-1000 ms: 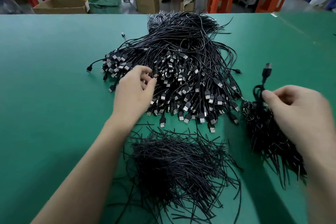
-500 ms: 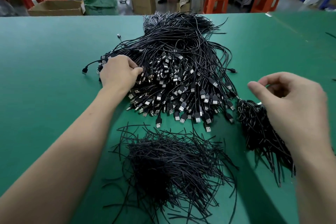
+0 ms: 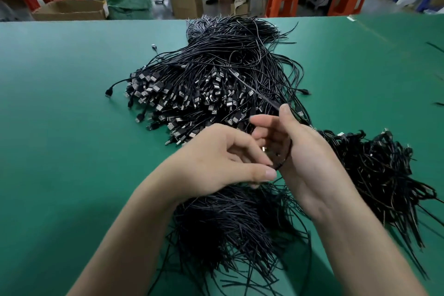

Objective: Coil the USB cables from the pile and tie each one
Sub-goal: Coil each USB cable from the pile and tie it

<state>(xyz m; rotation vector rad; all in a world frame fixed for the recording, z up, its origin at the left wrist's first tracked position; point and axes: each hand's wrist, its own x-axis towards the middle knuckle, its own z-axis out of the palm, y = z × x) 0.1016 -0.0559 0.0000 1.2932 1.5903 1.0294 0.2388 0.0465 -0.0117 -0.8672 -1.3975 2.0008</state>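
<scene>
Together the hands (image 3: 216, 158) (image 3: 305, 158) pinch one cable (image 3: 288, 151) near the pile (image 3: 216, 84).

both bare forearms reach in from the near side of the usb cable pile (image 3: 216, 79) and meet at its near edge. the left hand (image 3: 223, 158) lies back-up, fingers curled, thumb and forefinger pinching one thin black cable (image 3: 287, 155) right against the other palm. the right hand (image 3: 300, 158) stands on edge, palm turned left, thumb pointing up toward the pile, fingers loosely stretched. the cable loops across its palm — whether the thumb pins it is unclear.
</scene>
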